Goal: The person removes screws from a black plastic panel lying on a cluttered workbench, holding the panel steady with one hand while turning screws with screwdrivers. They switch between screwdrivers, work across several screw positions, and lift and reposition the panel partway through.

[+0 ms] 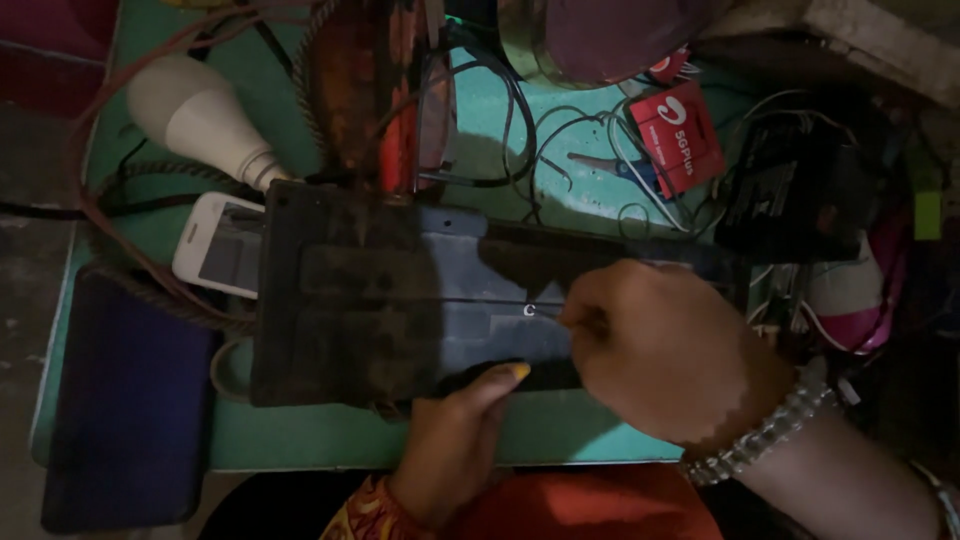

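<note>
A large dark flat rectangular device [350, 295], laid face down with a lighter grey panel in its middle, rests on a green table [560, 425]. My left hand [455, 440] presses its near edge from below, the thumb with a yellow nail lying on the dark casing. My right hand [665, 350], with a beaded bracelet at the wrist, sits over the right part of the device with its fingers pinched together on a thin tool [545, 312] whose tip touches the grey panel. The tool is mostly hidden by the fingers.
A white bulb [205, 120] and a white phone [215, 245] lie at the left. Tangled wires [570, 150], a small red card [680, 135] and a black box [790, 190] crowd the back right. A dark blue flat case [125, 400] lies over the table's left edge.
</note>
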